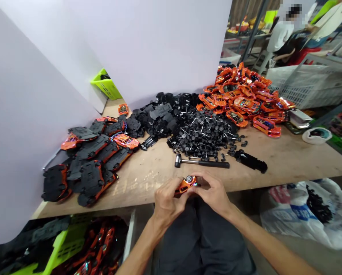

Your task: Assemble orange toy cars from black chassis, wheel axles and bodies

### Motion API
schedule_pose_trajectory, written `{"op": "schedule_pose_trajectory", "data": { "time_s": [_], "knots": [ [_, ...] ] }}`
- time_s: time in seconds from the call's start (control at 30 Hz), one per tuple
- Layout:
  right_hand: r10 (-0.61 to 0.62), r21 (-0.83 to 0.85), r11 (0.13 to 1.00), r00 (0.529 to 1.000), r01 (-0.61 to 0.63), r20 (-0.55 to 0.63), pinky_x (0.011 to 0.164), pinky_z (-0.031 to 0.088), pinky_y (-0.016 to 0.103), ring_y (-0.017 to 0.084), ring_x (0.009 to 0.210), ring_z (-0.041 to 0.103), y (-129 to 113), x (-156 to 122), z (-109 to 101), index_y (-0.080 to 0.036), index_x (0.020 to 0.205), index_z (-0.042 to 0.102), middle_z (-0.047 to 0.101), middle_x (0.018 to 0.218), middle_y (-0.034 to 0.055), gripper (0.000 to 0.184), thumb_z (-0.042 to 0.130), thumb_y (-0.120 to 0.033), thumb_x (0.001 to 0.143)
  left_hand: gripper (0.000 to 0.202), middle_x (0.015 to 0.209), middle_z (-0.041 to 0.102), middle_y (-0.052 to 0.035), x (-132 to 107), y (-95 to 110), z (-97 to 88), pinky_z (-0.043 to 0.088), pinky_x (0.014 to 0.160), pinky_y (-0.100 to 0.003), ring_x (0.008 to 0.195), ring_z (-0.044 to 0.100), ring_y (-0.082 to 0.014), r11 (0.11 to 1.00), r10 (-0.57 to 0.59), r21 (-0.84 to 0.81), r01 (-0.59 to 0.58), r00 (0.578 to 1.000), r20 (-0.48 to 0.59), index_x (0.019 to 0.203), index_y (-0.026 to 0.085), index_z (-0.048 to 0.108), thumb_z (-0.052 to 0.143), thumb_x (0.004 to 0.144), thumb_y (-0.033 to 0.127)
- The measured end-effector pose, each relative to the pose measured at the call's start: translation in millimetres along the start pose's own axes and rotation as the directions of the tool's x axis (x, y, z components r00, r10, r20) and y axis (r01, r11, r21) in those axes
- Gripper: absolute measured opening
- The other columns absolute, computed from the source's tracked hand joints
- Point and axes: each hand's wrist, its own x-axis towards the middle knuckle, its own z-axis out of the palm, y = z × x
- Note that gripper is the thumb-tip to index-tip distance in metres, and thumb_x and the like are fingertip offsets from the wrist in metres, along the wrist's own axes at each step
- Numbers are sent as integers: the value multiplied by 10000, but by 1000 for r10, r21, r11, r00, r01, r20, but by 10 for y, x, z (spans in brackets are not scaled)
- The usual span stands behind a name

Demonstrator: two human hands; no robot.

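Between my two hands, at the table's front edge, is an orange toy car (185, 186) with a grey-hubbed wheel showing on its upper side. My left hand (168, 198) grips one end, its fingers curled round it. The other end is pinched by my right hand (213, 193), near the wheel. Just beyond them a hammer (202, 163) with a black handle lies sideways. Behind it is a heap of wheels on metal axles (205, 133). A black chassis (251, 160) rests to the right of the hammer.
Orange car bodies (247, 105) are piled at the back right, black chassis parts (161, 112) at the back middle. Cars lying underside up (92, 177) are stacked on the left. A green crate (62, 240) stands below the table, a white bag (299, 214) at right. People sit beyond.
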Motion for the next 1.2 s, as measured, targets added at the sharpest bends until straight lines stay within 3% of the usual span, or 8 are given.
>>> {"op": "schedule_pose_trajectory", "data": {
  "time_s": [0.13,0.27,0.43,0.6,0.73,0.97,1.07,1.2],
  "knots": [
    [42,122,992,999,-43,10,1159,494,428,272,1341,601,-20,-36,134,-297,1465,500,616,1459,81,716,850,-394,848,490,990,782,-72,-34,119,85,565,836,-349,876,730,-243,757,-345,-610,233,936,-70,1076,195,727,919,687,424],
    [53,14,999,998,-52,-40,968,614,408,273,1116,715,25,-44,385,-256,1267,612,730,1215,77,357,733,-348,944,489,954,760,-59,-25,129,136,556,846,-327,874,717,-212,365,-452,-905,220,892,34,1011,186,710,912,695,501],
    [-175,-223,952,969,211,173,973,600,402,264,1124,705,-51,86,184,-262,1260,647,721,1210,83,290,556,-157,1006,350,886,694,-27,-47,29,-129,493,748,-262,820,647,-175,690,-302,-674,262,951,61,981,177,684,857,801,422],
    [-125,-260,944,949,204,290,930,597,373,242,1032,724,-47,192,-38,-252,1218,679,749,1136,60,268,612,-150,979,216,858,661,-21,-59,-39,-181,449,752,-267,809,601,-167,900,-201,-380,214,977,75,947,175,668,669,972,389],
    [22,-142,990,975,10,219,833,585,314,213,918,724,40,162,33,-250,1083,713,761,1019,15,188,753,-211,903,190,907,691,-31,-90,-69,-118,448,787,-280,864,626,-185,916,-174,-349,197,980,97,961,187,681,625,1001,365],
    [55,-74,996,989,-45,136,794,541,298,204,908,686,45,106,121,-234,1049,712,739,1001,27,135,705,-203,918,177,1111,714,-85,-71,-108,-207,487,927,-328,1047,669,-219,974,11,-226,18,992,128,1132,198,641,516,1049,291],
    [127,-75,991,970,-114,206,751,533,285,198,885,680,-66,136,112,-235,1062,703,735,1003,22,155,700,-210,909,222,1128,714,-103,-34,31,-368,482,969,-391,1045,658,-243,984,157,41,-173,954,255,1211,195,606,474,1039,245],
    [186,-44,983,960,-181,210,808,546,296,193,890,681,-266,141,203,-211,1068,674,731,991,21,169,708,-295,925,505,1273,658,-206,-88,233,-448,420,1063,-561,1197,575,-390,781,200,500,-374,908,368,1329,116,566,670,870,299]
  ]
}}
